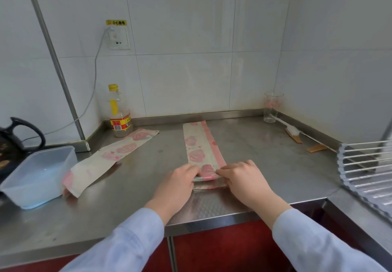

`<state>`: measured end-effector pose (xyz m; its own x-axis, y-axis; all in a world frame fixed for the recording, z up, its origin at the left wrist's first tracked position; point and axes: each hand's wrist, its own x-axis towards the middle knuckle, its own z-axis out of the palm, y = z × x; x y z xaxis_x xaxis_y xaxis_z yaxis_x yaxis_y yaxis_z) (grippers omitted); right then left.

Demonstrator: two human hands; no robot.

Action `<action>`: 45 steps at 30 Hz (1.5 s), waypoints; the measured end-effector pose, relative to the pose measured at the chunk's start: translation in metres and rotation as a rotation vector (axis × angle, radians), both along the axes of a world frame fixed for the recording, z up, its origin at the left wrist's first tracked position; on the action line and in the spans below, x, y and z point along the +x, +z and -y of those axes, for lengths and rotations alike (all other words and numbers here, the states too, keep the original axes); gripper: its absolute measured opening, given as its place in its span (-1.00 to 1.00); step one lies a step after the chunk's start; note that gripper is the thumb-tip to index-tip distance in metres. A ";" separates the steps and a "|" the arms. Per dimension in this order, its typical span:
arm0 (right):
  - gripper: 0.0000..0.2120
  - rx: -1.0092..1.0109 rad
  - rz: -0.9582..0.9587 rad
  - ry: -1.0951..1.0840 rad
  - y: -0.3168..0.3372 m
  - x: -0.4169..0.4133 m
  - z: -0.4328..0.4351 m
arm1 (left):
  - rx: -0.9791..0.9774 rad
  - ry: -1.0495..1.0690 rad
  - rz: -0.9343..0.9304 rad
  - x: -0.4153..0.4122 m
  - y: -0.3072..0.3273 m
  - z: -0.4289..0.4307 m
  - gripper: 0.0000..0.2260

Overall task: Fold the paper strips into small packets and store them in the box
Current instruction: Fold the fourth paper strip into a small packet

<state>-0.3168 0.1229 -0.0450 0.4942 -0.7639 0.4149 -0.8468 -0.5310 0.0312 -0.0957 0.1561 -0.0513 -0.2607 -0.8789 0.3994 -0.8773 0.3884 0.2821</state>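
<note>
Bright, even light; soft shadows, wide-angle bending at edges, slight blur

Pinching the folded near end of the paper strip on the steel counter, with left hand at 9 o'clock of the fold, right hand at 3. Lying flat towards 10 o'clock, second strip; farther out at 9, clear box.

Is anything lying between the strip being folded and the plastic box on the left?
Yes: the second paper strip lies on the counter between the folded strip, pinched by the left hand and right hand, and the plastic box, its near end beside the box. Lying low, it likely won't block a lifted packet.
</note>
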 end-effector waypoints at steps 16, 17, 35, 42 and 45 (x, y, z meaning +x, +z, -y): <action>-0.70 0.116 0.239 0.115 -0.008 -0.008 -0.009 | -0.115 -0.076 0.277 0.001 0.003 0.007 -0.73; -0.67 0.118 0.234 0.114 -0.007 -0.008 -0.010 | -0.120 -0.063 0.259 0.000 0.001 0.007 -0.74; -0.84 0.076 0.394 0.049 -0.013 -0.008 -0.007 | 0.009 -0.067 -0.165 0.004 -0.012 0.011 -0.78; -0.80 0.114 0.408 0.039 -0.015 -0.008 -0.002 | -0.087 -0.052 -0.353 0.007 -0.019 0.024 -0.84; -0.79 0.132 0.412 0.011 -0.015 -0.008 0.001 | -0.103 -0.053 -0.379 0.007 -0.018 0.027 -0.86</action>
<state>-0.3245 0.1221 -0.0605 0.3159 -0.8195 0.4781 -0.7687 -0.5164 -0.3773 -0.0889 0.1292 -0.0697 -0.1215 -0.8185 0.5615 -0.6964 0.4734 0.5394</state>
